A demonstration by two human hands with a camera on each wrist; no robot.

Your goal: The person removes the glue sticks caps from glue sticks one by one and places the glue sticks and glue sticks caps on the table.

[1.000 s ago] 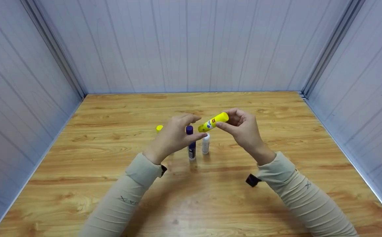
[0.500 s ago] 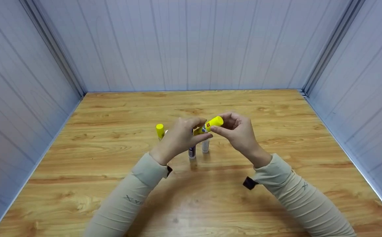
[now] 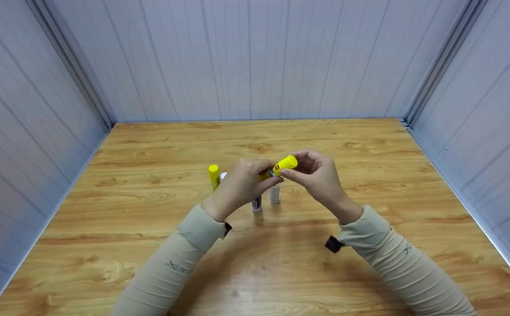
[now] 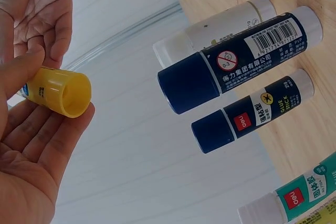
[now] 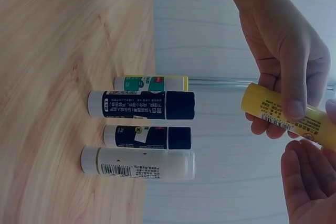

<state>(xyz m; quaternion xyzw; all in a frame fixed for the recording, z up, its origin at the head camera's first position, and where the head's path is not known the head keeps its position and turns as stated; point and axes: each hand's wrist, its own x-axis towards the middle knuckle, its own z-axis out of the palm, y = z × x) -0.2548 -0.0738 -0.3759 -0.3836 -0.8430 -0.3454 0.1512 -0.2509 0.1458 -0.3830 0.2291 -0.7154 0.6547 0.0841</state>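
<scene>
Both hands hold a yellow glue stick [image 3: 286, 164], tilted above the table. Around its lower part, the thumb and fingers of my left hand [image 3: 248, 180] grip the tube, whose hollow round end faces the camera in the left wrist view. At the upper end, my right hand [image 3: 321, 180] pinches the cap between thumb and fingers. Just below the hands stand a white glue stick [image 3: 274, 194] and a dark blue glue stick [image 3: 256, 203], partly hidden by the left hand. A smaller dark blue glue stick [image 4: 253, 111] stands near them in the left wrist view.
Left of the left hand another yellow glue stick [image 3: 214, 176] stands upright, beside a green glue stick with a white cap [image 4: 286, 203]. Everything stands on a wood-grain table [image 3: 149, 153], enclosed by pale panel walls [image 3: 255, 61] at the back and sides.
My left hand has moved right and closed its fingers round the yellow glue stick's lower end. The right hand has brought the glue stick slightly left and down.
</scene>
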